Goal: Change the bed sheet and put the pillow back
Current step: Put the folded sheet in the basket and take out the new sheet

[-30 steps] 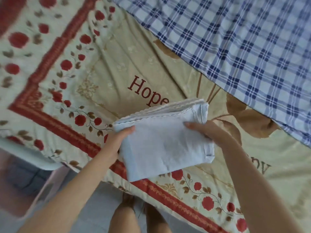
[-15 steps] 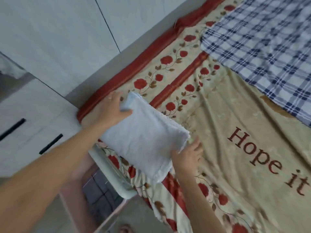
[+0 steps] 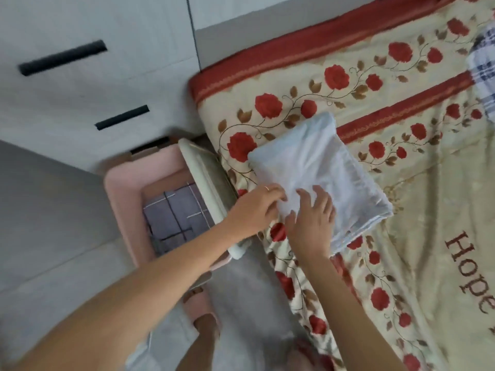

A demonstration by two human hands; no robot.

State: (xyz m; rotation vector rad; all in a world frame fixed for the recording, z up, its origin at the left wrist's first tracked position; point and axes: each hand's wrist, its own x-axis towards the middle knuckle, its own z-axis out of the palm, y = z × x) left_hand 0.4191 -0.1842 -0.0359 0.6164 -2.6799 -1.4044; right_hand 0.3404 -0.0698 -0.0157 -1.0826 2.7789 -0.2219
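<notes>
Sheet [image 3: 321,162] of pale blue is laid folded in a flat pad on the corner of the bed, on top of the flowered bed cover [image 3: 428,196]. Its near corner is covered by the right hand [image 3: 312,220], whose fingers [image 3: 320,195] are spread and laid flat on the cloth, relaxed and grasping nothing. Just left of these fingers the left hand [image 3: 257,207] is set against the sheet's near edge with its fingers bent; their tips are at the edge of the fold, but whether that edge is pinched cannot be told. A thin ring [image 3: 267,187] is worn on one left finger.

Beyond the fingertips the rest of the sheet is spread toward a red stripe of the cover. To the left of the left hand a cream lid [image 3: 206,180] is propped between the bed and a pink bin [image 3: 123,188], in which a grey checked cloth [image 3: 174,218] is stored. Farther left a white cabinet [image 3: 80,103] with black handles [image 3: 63,58] is seen. Far right of the fingers, at the picture's edge, a blue checked blanket [image 3: 484,73] is glimpsed on the cover.
</notes>
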